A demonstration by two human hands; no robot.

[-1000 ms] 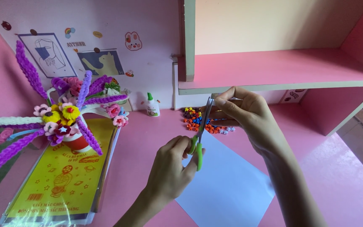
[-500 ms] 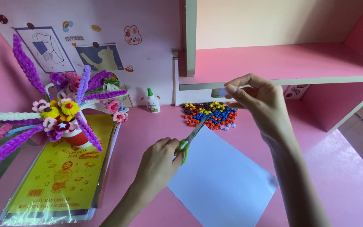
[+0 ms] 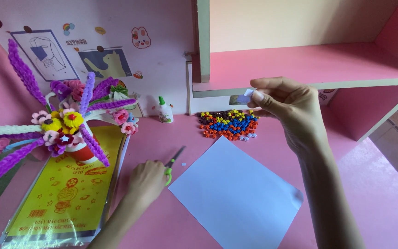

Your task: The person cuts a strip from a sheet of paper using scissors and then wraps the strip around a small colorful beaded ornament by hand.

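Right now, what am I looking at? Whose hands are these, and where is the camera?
The camera sits on a person's head, looking down at a pink desk. The left hand rests on green-handled scissors lying on the desk. The right hand pinches a small strip of pale blue paper in the air. On the desk lie a pale blue paper sheet, a pile of tiny coloured paper stars, a glue bottle, a fuzzy flower bouquet and a yellow paper pack.

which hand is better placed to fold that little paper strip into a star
Right. The right hand already pinches the small pale strip above the star pile; the left hand rests on the scissors.
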